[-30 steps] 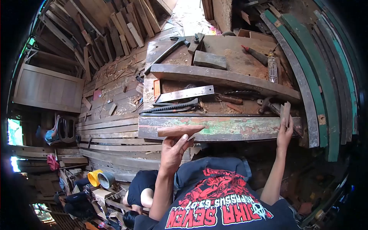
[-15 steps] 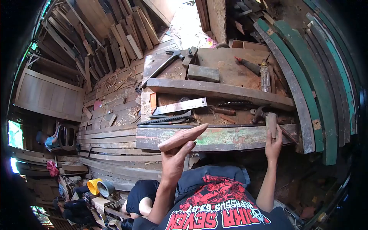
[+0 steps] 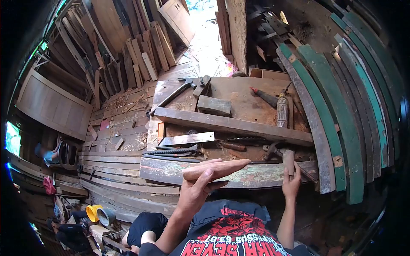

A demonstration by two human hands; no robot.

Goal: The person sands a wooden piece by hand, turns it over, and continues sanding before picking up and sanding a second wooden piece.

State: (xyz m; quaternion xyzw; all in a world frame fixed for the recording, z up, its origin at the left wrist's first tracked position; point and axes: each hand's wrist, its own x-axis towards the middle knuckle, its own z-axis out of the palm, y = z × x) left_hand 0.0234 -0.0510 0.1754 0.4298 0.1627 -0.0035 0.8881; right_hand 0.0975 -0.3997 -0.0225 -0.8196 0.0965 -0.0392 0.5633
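Note:
My left hand is closed around a tapered piece of wood, its sharp end pointing right. The thumb presses along its near side. It is above the front plank of the workbench, which has flaking green paint. My right hand grips a small wooden block held upright near the bench's right end. Just behind that block lies a hammer, partly hidden. A metal try square with an orange handle and several dark rods or bits lie in the bench's trough.
A long beam crosses the bench. Behind it are a claw hammer, a wood block and a power tool. Curved green planks stand at right. Boards lean at back left. A person is at far left.
The camera view has tilted, so the bench sits lower and further left. The tapered wood in my left hand has turned closer to level. My right hand still holds the block.

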